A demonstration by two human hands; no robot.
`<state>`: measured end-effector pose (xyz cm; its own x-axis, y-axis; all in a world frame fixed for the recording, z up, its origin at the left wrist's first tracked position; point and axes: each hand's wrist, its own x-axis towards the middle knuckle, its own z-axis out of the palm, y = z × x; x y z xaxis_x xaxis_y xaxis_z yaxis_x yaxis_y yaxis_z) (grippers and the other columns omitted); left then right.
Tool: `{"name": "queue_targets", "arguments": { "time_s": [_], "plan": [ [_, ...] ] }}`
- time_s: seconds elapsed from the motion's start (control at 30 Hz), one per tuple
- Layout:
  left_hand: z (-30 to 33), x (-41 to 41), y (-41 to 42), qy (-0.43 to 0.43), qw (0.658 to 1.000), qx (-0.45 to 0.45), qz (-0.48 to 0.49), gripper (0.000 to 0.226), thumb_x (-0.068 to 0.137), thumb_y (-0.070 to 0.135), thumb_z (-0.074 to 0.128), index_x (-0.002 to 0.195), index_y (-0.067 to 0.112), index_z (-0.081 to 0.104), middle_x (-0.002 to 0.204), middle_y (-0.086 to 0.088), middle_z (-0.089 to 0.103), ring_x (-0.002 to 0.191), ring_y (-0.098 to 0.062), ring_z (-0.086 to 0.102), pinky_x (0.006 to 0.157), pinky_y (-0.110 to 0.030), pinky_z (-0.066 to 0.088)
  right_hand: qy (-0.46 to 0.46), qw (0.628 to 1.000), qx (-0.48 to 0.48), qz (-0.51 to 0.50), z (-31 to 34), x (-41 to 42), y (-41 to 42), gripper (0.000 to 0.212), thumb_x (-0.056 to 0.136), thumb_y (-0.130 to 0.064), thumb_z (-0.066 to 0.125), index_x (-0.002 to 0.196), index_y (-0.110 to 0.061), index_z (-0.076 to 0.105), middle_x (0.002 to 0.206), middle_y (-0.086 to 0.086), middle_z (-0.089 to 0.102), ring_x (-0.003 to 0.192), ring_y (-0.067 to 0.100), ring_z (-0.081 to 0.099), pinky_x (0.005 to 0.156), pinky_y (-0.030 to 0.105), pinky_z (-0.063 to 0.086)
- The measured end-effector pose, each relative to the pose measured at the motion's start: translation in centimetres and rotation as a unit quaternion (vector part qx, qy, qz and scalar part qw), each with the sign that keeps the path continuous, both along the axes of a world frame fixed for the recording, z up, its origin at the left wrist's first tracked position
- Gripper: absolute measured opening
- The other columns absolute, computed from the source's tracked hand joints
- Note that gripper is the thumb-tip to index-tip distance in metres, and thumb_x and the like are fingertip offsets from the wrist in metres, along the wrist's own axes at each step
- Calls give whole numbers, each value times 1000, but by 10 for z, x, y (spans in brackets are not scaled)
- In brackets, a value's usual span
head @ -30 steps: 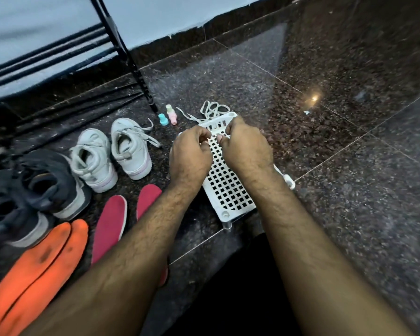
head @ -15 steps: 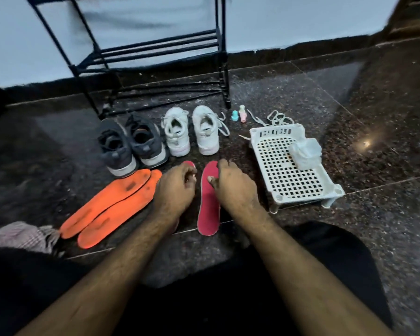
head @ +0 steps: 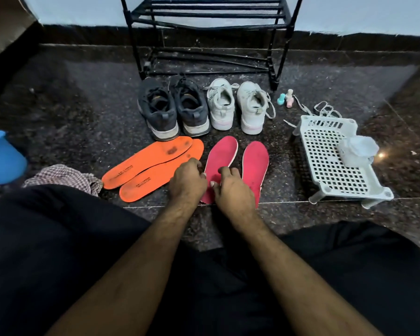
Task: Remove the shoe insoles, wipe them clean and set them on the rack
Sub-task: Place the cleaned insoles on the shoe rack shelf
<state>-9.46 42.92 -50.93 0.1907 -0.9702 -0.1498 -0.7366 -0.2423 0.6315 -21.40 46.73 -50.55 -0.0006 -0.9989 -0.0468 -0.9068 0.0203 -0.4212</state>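
Two pink insoles lie flat on the dark granite floor, the left one [head: 222,154] beside the right one [head: 255,161]. My left hand [head: 187,181] curls its fingers at the left pink insole's near left edge. My right hand [head: 230,189] lies over that insole's heel end, with thumb and fingers curled on it. Two orange insoles [head: 153,163] overlap to the left. Dark shoes [head: 158,110] and white shoes [head: 221,105] stand behind the insoles. The black metal shoe rack [head: 204,32] is against the wall.
A white perforated plastic tray [head: 325,163] sits at the right with a clear plastic item [head: 357,150] on it. White laces [head: 325,109] and small bottles [head: 286,98] lie behind it. A checked cloth [head: 63,175] and a blue object [head: 0,158] are at the left. My dark-clothed legs fill the foreground.
Both hands left the white tray and came left to the pink insoles. My view swung left and up, bringing the shoe rack, cloth and blue object into sight.
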Motion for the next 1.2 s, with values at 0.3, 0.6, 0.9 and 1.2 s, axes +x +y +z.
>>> {"name": "queue_targets", "arguments": {
  "time_s": [0.3, 0.6, 0.9, 1.2],
  "plan": [
    [-16, -24, -13, -59, 993, 46, -93, 64, 87, 33, 73, 144, 28, 45, 128, -14, 48, 119, -35, 52, 98, -43, 47, 126, 978, 3, -168, -8, -49, -26, 48, 86, -39, 69, 126, -20, 50, 130, 15, 40, 113, 38, 47, 87, 48, 48],
    [-26, -34, -17, -56, 990, 80, -105, 85, 71, 41, 88, 145, 36, 46, 129, -12, 42, 113, -32, 56, 103, -42, 48, 57, 980, 140, -133, -26, -51, -33, 63, 86, -40, 72, 135, -20, 38, 135, 19, 28, 116, 42, 48, 96, 44, 47],
    [-27, -36, -8, 185, 980, 49, -44, 65, 73, 7, 86, 132, 23, 64, 125, 5, 64, 109, -17, 64, 100, -35, 51, -71, 985, 110, -111, -8, -66, -24, 60, 85, -23, 73, 139, -16, 47, 129, 15, 59, 118, 33, 59, 100, 37, 45],
    [18, -28, 28, 319, 942, -79, -73, 55, 91, -3, 63, 137, 25, 56, 138, 4, 60, 121, -1, 59, 111, -34, 45, -186, 982, 1, -35, 30, -77, 9, 59, 87, 0, 58, 144, -11, 47, 144, 8, 53, 132, 22, 51, 111, 19, 29]
  ]
}}
